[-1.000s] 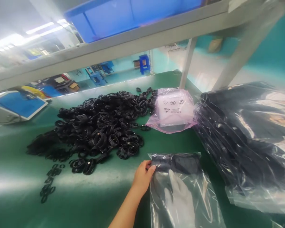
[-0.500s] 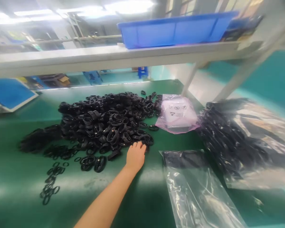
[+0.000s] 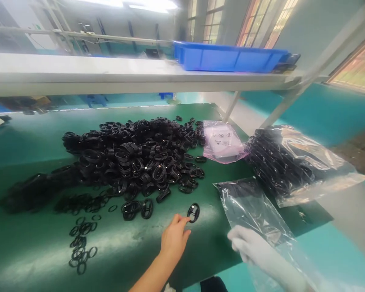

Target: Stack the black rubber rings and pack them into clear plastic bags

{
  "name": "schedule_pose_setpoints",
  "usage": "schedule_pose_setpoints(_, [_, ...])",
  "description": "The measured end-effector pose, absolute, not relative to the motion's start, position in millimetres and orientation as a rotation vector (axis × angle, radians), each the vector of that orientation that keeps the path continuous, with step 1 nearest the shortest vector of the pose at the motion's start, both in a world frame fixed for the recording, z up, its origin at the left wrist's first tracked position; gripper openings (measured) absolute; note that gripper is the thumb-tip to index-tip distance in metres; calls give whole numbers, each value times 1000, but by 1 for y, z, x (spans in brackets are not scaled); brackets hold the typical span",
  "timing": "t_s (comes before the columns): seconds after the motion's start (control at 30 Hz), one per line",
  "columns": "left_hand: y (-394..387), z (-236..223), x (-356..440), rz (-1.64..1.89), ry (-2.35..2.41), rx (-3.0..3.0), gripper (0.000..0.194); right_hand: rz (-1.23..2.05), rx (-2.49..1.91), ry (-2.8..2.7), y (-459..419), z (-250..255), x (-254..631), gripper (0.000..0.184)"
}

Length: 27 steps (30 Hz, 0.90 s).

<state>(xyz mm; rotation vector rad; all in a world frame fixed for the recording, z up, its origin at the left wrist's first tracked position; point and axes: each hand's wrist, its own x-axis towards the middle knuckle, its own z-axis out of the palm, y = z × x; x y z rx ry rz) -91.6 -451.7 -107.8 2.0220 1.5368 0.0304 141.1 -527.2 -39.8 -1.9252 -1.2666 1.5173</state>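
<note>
My bare left hand [image 3: 174, 235] pinches the edge of a small coiled black cable [image 3: 194, 212] between thumb and fingers, holding it over the green table. My right hand [image 3: 246, 243], in a white glove, is at the lower right over a clear plastic bag [image 3: 255, 202]. Motion blurs its fingers, so whether it grips anything is unclear. Ahead of my left hand lies a large heap of coiled black cables [image 3: 140, 158]. Two coiled cables [image 3: 136, 209] lie apart at its near edge. Several thin black rings [image 3: 82, 243] are scattered to the left.
A pink bag with a white packet [image 3: 223, 140] lies right of the heap. Beyond it are clear bags filled with black items [image 3: 280, 162]. A white shelf [image 3: 109, 77] crosses above the table, carrying a blue bin [image 3: 231, 56]. Its slanted post [image 3: 282, 101] stands at the right.
My left hand has drawn back from the heap's near edge toward me, now with a coiled cable in it. My gloved right hand has come into view. The camera has turned slightly.
</note>
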Motion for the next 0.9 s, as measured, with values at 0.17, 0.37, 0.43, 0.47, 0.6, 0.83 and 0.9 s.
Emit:
schedule_pose_setpoints(0.17, [-423, -101, -70, 11, 1382, 2263, 71, 1488, -1989, -1195, -480, -99, 109, 17])
schedule_pose_setpoints(0.37, [-402, -103, -46, -71, 1256, 2177, 79, 1683, -1951, -1179, -453, -118, 114, 25])
schedule_pose_setpoints(0.43, [-410, -99, -56, 138, 1269, 1913, 79, 1888, -1630, -1029, -449, -116, 116, 45])
schedule_pose_setpoints(0.47, [-416, -97, -61, 245, 1271, 1773, 80, 1986, -1424, -957, -447, -115, 115, 57])
schedule_pose_setpoints(0.6, [-433, -89, -67, 411, 1340, 1542, 77, 2115, -1073, -821, -441, -115, 97, 76])
schedule_pose_setpoints(0.83, [-437, -81, -70, 403, 1433, 1535, 77, 1966, -1287, -865, -429, -110, 62, 47])
schedule_pose_setpoints(0.9, [-440, -78, -76, 427, 1451, 1543, 76, 1909, -1295, -883, -430, -106, 54, 44])
